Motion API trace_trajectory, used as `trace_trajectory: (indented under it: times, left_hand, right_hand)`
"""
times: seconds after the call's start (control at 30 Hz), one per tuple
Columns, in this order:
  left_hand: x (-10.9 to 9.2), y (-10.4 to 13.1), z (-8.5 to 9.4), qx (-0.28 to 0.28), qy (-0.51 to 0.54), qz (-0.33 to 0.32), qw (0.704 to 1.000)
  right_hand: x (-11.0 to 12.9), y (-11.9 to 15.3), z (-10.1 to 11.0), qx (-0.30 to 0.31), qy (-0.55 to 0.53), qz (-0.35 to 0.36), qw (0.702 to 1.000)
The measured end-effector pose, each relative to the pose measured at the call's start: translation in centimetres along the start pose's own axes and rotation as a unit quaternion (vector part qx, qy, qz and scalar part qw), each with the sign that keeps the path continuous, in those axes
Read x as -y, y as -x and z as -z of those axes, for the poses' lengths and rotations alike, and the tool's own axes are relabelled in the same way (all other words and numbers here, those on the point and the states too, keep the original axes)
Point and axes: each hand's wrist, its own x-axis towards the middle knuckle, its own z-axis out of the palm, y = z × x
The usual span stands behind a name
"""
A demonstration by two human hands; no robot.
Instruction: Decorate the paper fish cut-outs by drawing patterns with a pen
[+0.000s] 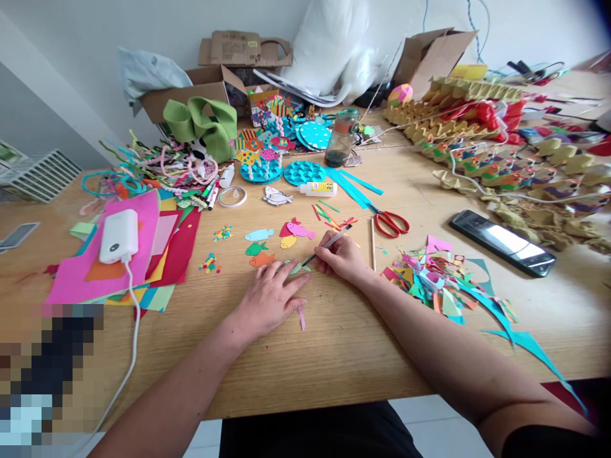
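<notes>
On the table, my left hand lies with its fingers stretched and spread, the fingertips resting on a pale green paper fish. My right hand is closed around a slim grey pen, whose dark tip points at that fish's tail end. Just beyond my hands lie cut-out paper fish: light blue, green, orange, yellow and pink. A narrow pink paper strip sticks out below my left thumb.
Red-handled scissors, a wooden stick and a heap of paper scraps lie rightward, with a phone beyond. Leftward, a white power bank rests on coloured paper. A glue bottle and glass jar are farther back.
</notes>
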Motion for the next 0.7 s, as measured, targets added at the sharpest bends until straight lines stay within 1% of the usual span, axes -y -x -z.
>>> trace_trajectory:
  times: [0.13,0.23,0.33,0.4,0.47,0.53,0.6,0.7]
  left_hand:
    - [0.0,0.0,0.0,0.000,0.000,0.000,1.000]
    - [-0.1,0.0,0.1,0.003,0.002,0.002,1.000]
    - [-0.1,-0.1,0.2,0.001,0.006,-0.001,1.000]
    - [0.0,-0.1,0.2,-0.004,0.015,-0.011,1.000]
    - [0.0,-0.1,0.2,-0.014,0.027,-0.023,0.999]
    - [0.1,-0.1,0.1,-0.026,0.037,-0.034,0.998]
    - [0.2,-0.1,0.0,-0.038,0.042,-0.043,0.997]
    - [0.3,-0.1,0.0,-0.071,0.047,-0.047,0.995]
  right_hand:
    - [0.0,0.0,0.0,0.002,-0.001,-0.005,1.000]
    - [0.1,0.1,0.0,-0.022,-0.007,0.006,1.000]
    - [0.3,0.5,0.0,-0.063,-0.022,0.062,0.996]
    - [0.5,0.9,-0.1,-0.069,-0.011,0.110,0.991]
    - [0.7,1.3,0.0,-0.050,0.040,0.151,0.987]
    - [0.8,1.7,0.1,-0.018,0.115,0.195,0.974]
    - [0.8,1.9,0.2,0.012,0.190,0.243,0.951]
    - [0.6,1.8,0.3,0.024,0.263,0.297,0.918]
